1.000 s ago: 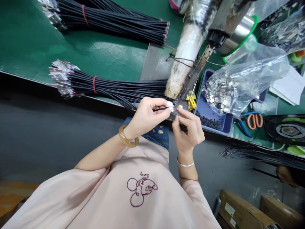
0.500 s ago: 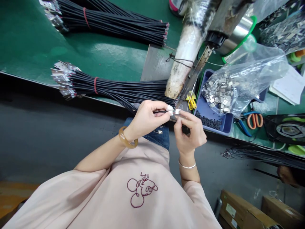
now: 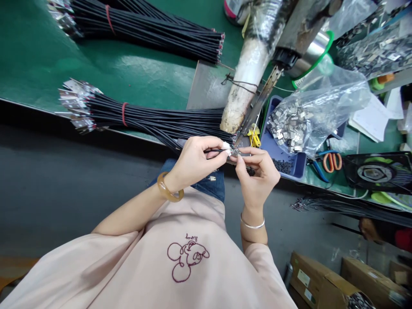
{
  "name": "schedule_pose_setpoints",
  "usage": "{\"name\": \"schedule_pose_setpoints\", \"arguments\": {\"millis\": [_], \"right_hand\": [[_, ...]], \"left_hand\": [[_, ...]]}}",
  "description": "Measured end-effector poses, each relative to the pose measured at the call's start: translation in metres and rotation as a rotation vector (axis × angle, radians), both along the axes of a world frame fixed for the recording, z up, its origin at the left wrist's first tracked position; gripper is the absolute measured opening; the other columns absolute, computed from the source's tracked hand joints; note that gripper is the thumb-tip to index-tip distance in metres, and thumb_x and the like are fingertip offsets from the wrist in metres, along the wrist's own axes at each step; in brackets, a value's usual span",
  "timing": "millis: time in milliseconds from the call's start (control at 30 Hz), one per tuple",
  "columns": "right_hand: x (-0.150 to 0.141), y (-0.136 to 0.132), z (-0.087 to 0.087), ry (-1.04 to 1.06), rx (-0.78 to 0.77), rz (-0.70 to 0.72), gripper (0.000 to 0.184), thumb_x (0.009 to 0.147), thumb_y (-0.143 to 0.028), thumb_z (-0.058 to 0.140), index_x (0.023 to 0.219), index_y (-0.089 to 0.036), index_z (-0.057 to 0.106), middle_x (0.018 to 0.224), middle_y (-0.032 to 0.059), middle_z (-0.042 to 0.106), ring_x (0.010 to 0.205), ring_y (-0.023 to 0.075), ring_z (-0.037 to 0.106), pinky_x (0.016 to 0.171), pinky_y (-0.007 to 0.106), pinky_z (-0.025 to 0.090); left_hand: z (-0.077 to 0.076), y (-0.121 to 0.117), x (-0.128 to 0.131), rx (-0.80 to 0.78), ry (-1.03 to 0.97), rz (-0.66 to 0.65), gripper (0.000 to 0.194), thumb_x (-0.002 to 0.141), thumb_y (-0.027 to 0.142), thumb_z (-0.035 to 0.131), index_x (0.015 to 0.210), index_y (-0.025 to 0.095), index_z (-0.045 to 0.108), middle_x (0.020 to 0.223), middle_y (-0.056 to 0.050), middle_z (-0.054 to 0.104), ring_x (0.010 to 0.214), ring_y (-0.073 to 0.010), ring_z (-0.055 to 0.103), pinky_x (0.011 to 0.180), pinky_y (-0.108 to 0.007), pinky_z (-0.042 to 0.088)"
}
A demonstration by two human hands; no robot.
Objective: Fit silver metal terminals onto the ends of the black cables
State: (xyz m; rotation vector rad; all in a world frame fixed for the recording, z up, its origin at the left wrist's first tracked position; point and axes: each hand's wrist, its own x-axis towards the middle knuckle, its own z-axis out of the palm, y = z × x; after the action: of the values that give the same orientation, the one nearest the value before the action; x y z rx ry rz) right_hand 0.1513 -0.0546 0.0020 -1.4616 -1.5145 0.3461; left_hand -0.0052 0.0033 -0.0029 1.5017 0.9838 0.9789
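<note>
My left hand (image 3: 199,159), closed in a pinch, holds a black cable (image 3: 213,150) near its end. White covers sit on its thumb and forefinger tips. My right hand (image 3: 259,174) pinches a small metal connector (image 3: 235,152) against the cable's end, just under the tip of a soldering iron (image 3: 259,105). Fingers partly hide the joint between connector and cable. Left of the iron is a thick white wrapped tube (image 3: 240,86). A bundle of black cables (image 3: 161,118) lies behind my left hand, tied with a red band.
Another cable bundle (image 3: 154,30) lies farther back on the green table (image 3: 135,73). At right stand a blue tray (image 3: 299,165) with a bag of metal connectors (image 3: 289,124), pliers (image 3: 331,162), a solder spool (image 3: 312,53) and a fan (image 3: 376,171). Cardboard boxes (image 3: 312,274) are on the floor.
The small connector has come into sight at the cable end, and my right fingertips have closed in on it beside my left ones. The view has shifted slightly to the right.
</note>
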Motion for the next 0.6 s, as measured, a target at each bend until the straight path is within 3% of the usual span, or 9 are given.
{"name": "schedule_pose_setpoints", "arguments": {"millis": [467,600], "right_hand": [[0.0016,0.0041,0.0004,-0.001,-0.004,0.016,0.009,0.088,-0.014,0.067,0.084,-0.022,0.066,0.099,0.0,0.076,0.086,0.0126,0.075,0.069,0.025,0.064],[0.0037,0.0064,0.0,-0.037,0.05,0.046,0.011,0.087,-0.013,0.068,0.083,-0.023,0.065,0.097,0.0003,0.075,0.09,0.0148,0.073,0.075,0.03,0.064]], "left_hand": [[-0.0004,0.0024,-0.0005,-0.02,0.011,-0.04,0.014,0.082,0.02,0.066,0.08,0.012,0.077,0.071,-0.002,0.067,0.062,-0.0085,0.055,0.053,-0.017,0.042],[-0.0003,0.0043,-0.0012,-0.006,0.042,-0.034,0.013,0.08,0.021,0.067,0.075,0.013,0.076,0.066,-0.002,0.065,0.057,-0.0091,0.053,0.05,-0.019,0.039]]}}
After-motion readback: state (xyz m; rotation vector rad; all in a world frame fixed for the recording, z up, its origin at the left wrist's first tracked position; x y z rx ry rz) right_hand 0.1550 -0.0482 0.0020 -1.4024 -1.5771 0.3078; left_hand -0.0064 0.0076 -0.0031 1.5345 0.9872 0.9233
